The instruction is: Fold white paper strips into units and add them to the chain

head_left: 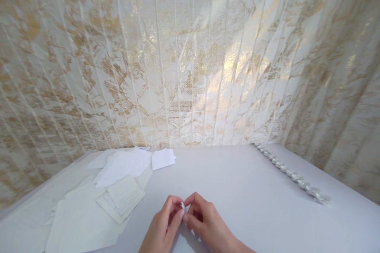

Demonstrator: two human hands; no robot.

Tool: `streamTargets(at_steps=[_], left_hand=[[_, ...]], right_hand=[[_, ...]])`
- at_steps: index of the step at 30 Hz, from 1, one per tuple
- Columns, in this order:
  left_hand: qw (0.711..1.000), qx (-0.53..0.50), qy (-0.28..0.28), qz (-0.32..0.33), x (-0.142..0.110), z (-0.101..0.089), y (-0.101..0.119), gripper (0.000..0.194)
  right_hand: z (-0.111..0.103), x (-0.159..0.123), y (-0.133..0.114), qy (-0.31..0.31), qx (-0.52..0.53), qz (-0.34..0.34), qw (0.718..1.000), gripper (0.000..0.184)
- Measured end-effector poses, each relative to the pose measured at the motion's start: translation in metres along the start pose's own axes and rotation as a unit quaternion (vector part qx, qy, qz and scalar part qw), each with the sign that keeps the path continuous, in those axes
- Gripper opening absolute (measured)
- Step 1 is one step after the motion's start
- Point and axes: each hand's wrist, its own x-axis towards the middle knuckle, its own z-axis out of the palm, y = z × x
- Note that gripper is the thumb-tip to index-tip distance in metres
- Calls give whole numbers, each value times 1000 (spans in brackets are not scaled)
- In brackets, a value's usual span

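Note:
Near the table's front edge, my left hand (168,221) and my right hand (204,219) meet with their fingertips almost together. Between them is a small folded white paper piece (183,206), pinched by the thumb and index finger of each hand. Fingers cover most of the piece, so its full shape is hidden. Some small white bits show below the hands, partly in shadow, and I cannot make out whether they join the held piece.
A long zigzag chain of folded paper (292,174) lies slantwise on the right side of the white table (225,174). Loose white sheets (80,217) spread over the left, with smaller cut pieces (126,195) on top. A small paper stack (163,159) sits behind. A patterned curtain (190,67) hangs at the back.

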Motion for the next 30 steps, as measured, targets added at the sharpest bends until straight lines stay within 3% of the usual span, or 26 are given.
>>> streamTargets(at_steps=[7,13,19,24,27,30], left_hand=[[1000,2,22,17,-2,3,-2,27],[999,-4,45,16,-2,2,-2,20],[999,44,13,26,-2,-3,1,29],[998,46,11,30,-2,-2,1,20],[999,28,26,28,0,0,-2,12],[998,-55,32,11,2,1,-8,14]], right_hand=[[-3,-3,-5,7,7,-14,1000,10],[-4,-4,-8,-12,10,-37,999,18],[-2,-5,-5,-13,-1,-43,999,15],[-3,-8,-9,-6,-58,-68,996,15],[-5,-11,-12,-6,-84,-83,993,18],[-7,-11,-14,-5,-91,-106,990,17]])
